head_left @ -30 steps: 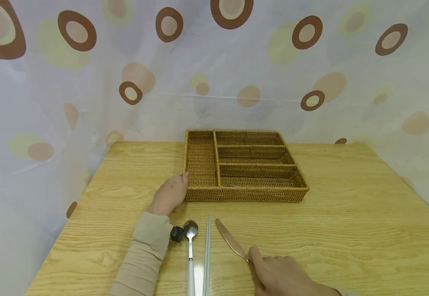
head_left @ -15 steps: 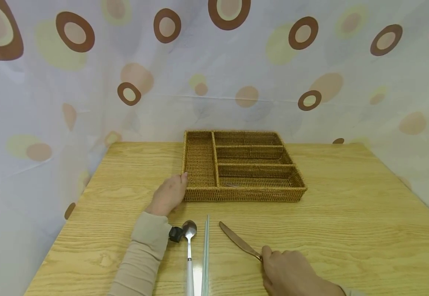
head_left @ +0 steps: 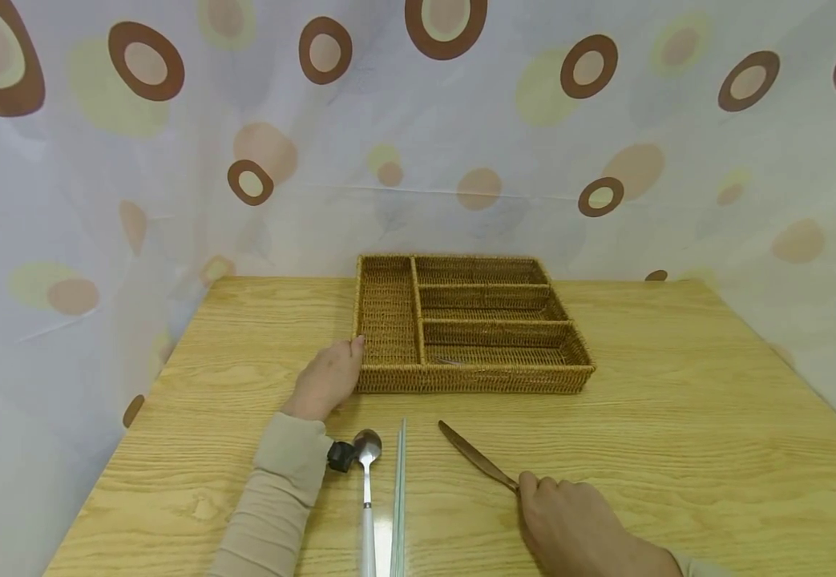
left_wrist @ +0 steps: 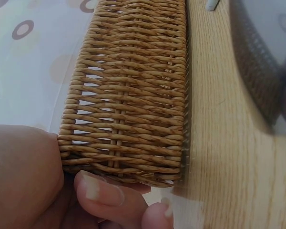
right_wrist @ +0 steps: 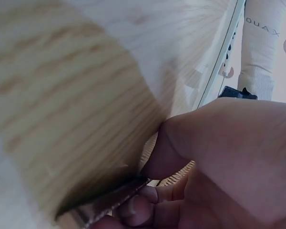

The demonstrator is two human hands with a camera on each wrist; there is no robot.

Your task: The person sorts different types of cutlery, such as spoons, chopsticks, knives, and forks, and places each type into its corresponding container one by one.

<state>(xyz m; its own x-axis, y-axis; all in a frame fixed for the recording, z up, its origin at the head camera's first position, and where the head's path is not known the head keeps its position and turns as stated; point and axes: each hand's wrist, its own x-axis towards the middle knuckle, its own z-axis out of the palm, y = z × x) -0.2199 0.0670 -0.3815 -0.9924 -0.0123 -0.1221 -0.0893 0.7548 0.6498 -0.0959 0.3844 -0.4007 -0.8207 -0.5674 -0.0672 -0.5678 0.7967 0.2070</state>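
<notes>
My left hand (head_left: 325,378) grips the near left corner of a divided wicker cutlery tray (head_left: 504,380). In the left wrist view its fingers bend round the end of the woven wall (left_wrist: 126,95). My right hand (head_left: 578,519) holds a copper-coloured table knife (head_left: 477,455) by the handle, its blade pointing forward and left over the table. The right wrist view shows thumb and fingers (right_wrist: 136,210) pinching the handle (right_wrist: 102,205). Left of the knife lie a pair of pale green chopsticks (head_left: 399,505) and a spoon with a white handle (head_left: 368,513).
A thin silvery utensil (head_left: 450,361) lies in the tray's front right compartment, mostly hidden by the front wall. The wooden table (head_left: 677,449) reaches back to a patterned curtain (head_left: 418,216). A small black device (head_left: 341,457) sits on my left wrist, right by the spoon's bowl.
My right hand has shifted to the right with the knife, whose tip now stands farther from the chopsticks. The left hand keeps its grip on the tray corner.
</notes>
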